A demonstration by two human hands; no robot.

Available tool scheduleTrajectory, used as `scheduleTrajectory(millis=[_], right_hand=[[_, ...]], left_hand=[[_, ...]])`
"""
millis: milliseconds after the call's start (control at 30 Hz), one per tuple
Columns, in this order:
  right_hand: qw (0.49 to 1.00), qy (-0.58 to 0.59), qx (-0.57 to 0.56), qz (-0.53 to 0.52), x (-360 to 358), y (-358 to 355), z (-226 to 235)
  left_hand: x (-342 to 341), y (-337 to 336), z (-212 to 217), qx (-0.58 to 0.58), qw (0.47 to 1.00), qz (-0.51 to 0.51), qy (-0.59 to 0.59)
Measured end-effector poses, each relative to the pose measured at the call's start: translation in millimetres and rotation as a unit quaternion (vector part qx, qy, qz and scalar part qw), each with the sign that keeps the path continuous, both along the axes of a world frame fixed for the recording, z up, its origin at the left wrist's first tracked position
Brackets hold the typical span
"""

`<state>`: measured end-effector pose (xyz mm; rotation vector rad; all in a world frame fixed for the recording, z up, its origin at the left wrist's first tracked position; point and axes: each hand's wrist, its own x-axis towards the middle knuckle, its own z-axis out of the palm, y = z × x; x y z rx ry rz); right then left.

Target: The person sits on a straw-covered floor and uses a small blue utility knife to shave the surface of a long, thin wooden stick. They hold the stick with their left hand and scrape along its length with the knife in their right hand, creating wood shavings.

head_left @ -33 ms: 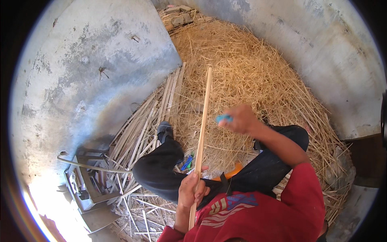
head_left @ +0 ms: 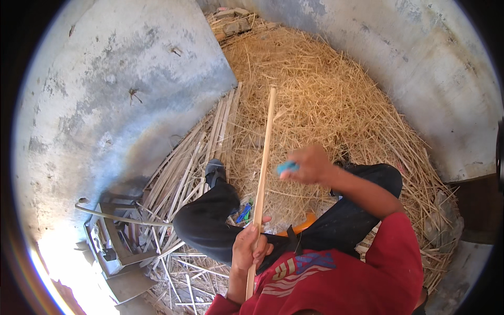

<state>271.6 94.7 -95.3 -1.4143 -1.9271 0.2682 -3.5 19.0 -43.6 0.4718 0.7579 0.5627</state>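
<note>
Slanting away from me is a long, pale wooden strip [head_left: 266,142], its far tip over the straw. My left hand [head_left: 250,245] is wrapped round its lower part, close to my belly, and the near end passes along my left forearm. To the right of the strip, over the straw, my right hand [head_left: 311,165] is closed on a small blue object [head_left: 287,167]. Motion smears that hand, and the object's kind cannot be made out. A gap shows between the blue object and the strip.
Straw and shavings [head_left: 320,100] cover the floor. Thin strips [head_left: 184,163] lie piled at left, beside a battered box-like frame [head_left: 118,239]. An orange thing [head_left: 304,223] and a blue-green item [head_left: 244,213] lie between my legs [head_left: 205,220]. Concrete walls [head_left: 126,79] curve around.
My right hand, with the blue object, has moved a little toward me and slightly left. My left hand and the strip have stayed in place.
</note>
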Motion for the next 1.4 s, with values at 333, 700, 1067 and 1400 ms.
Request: scheduleTrajectory(millis=[333,700,1067,1400], right_hand=[[0.985,-0.092,-0.130,-0.072,-2,15,3],[0.980,-0.128,0.023,-0.151,40,51,-22],[0.992,-0.118,0.037,-0.031,6,5,-3],[0.982,-0.108,-0.091,-0.128,37,37,-15]], left_hand=[[7,-4,5,0.043,0.999,-0.012,0.027],[14,-11,17,0.042,0.997,-0.045,0.055],[11,-13,16,0.026,0.999,-0.022,0.029],[15,-16,14,0.025,0.999,-0.029,0.023]])
